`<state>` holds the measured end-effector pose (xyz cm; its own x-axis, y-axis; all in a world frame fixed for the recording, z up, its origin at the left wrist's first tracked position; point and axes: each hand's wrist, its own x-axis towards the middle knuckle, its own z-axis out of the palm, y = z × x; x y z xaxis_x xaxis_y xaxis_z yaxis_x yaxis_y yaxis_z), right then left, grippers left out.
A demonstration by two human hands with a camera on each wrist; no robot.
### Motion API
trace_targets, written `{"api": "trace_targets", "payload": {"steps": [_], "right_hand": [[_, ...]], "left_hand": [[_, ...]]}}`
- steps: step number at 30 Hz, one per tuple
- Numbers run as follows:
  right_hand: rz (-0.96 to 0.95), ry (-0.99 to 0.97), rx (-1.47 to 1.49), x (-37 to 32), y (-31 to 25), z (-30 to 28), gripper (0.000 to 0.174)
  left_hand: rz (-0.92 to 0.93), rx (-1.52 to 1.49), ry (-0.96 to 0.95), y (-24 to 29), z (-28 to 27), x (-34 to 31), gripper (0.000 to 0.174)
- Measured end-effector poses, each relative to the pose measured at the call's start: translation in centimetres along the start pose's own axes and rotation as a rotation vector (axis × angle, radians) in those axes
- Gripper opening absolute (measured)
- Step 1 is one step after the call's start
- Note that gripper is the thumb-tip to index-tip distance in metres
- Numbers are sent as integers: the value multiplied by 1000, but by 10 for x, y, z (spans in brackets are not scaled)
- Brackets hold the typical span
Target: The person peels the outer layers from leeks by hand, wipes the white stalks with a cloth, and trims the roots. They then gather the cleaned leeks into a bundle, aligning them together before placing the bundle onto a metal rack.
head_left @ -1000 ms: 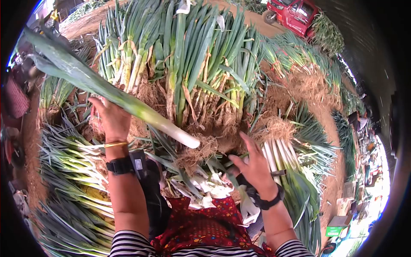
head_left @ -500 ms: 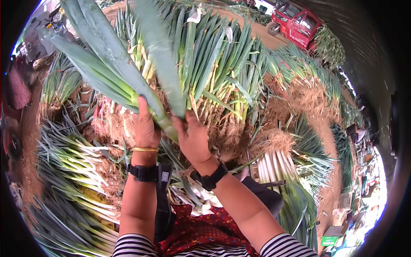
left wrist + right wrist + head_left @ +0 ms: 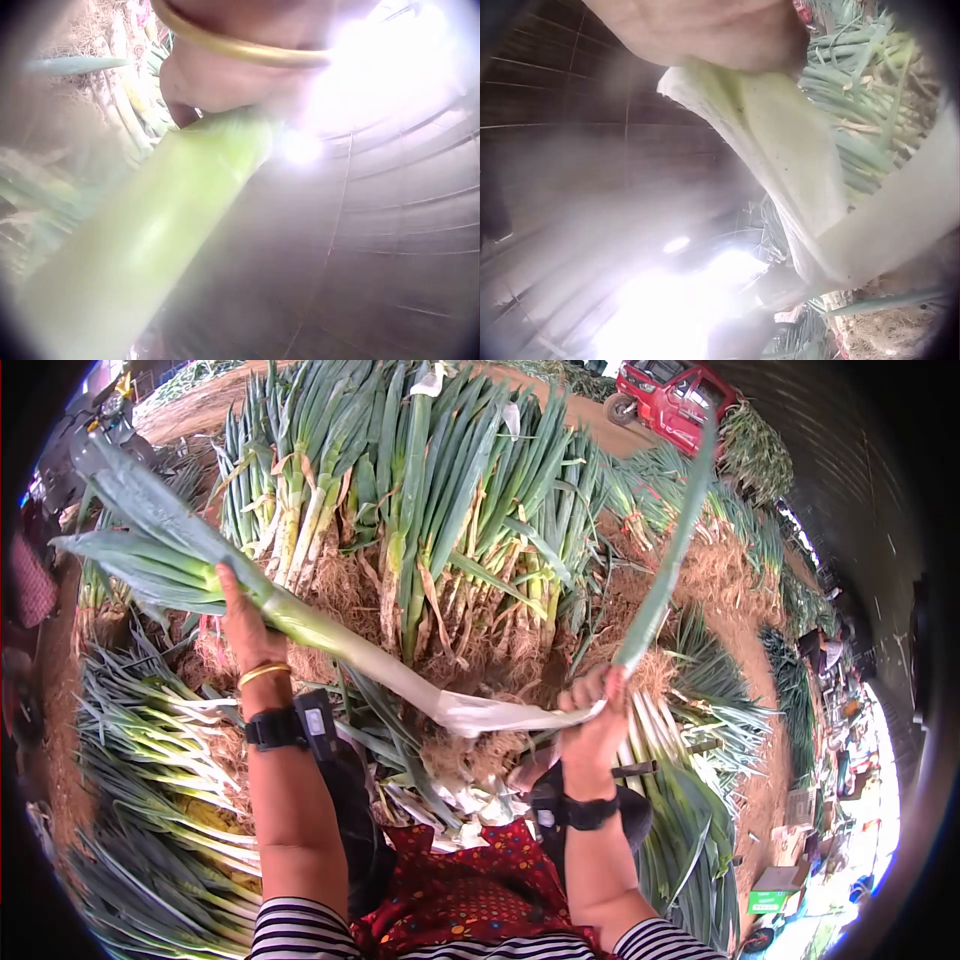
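Note:
My left hand (image 3: 243,628) grips a long leek (image 3: 330,643) where the pale stalk meets its green leaves, which fan out to the upper left. The stalk slants down to the right in the head view. My right hand (image 3: 594,710) pinches an outer leaf (image 3: 655,600) peeled off the stalk; the strip runs from the white end (image 3: 470,712) through my fingers and up to the right. In the left wrist view the pale green stalk (image 3: 150,247) fills the frame below my palm. The right wrist view shows the whitish peeled skin (image 3: 780,157) under my hand.
A big upright stack of leeks (image 3: 420,490) with dirty roots stands ahead. Trimmed leeks lie at left (image 3: 150,730) and at right (image 3: 650,730). Peeled scraps (image 3: 450,800) lie over my red patterned lap (image 3: 470,890). A red vehicle (image 3: 680,400) stands far behind.
Both hands held the leek upright together half a second ago. Now the leek lies slanted in my left hand and my right hand has pulled an outer leaf away to the right.

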<state>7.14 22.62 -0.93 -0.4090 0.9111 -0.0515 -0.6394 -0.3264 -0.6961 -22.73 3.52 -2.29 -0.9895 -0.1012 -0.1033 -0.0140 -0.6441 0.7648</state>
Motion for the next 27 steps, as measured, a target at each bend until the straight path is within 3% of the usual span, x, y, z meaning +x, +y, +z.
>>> {"api": "trace_targets", "payload": {"steps": [2,7,18,20,22,24,27], "right_hand": [[-17,-88,-101,-4,-17,-22,19],[-66,130,-242,-8,-35,-58,20],[-290,211,-214,5,-86,-91,25],[-274,226,-271,6,-96,-91,27],[-470,761,-535,5,-114,-85,34],[-473,729,-630,15,-154,-137,43],[-233,548,-919,1,-125,-127,39]], "left_hand": [[-1,-24,-27,0,-14,17,71],[-33,-112,-32,-6,-27,29,55],[-77,-143,-3,-16,-43,45,51],[4,-128,56,-18,-43,49,58],[-7,-1,249,-6,-52,52,59],[66,-20,259,4,-68,64,59],[77,13,240,11,-64,59,60]]}}
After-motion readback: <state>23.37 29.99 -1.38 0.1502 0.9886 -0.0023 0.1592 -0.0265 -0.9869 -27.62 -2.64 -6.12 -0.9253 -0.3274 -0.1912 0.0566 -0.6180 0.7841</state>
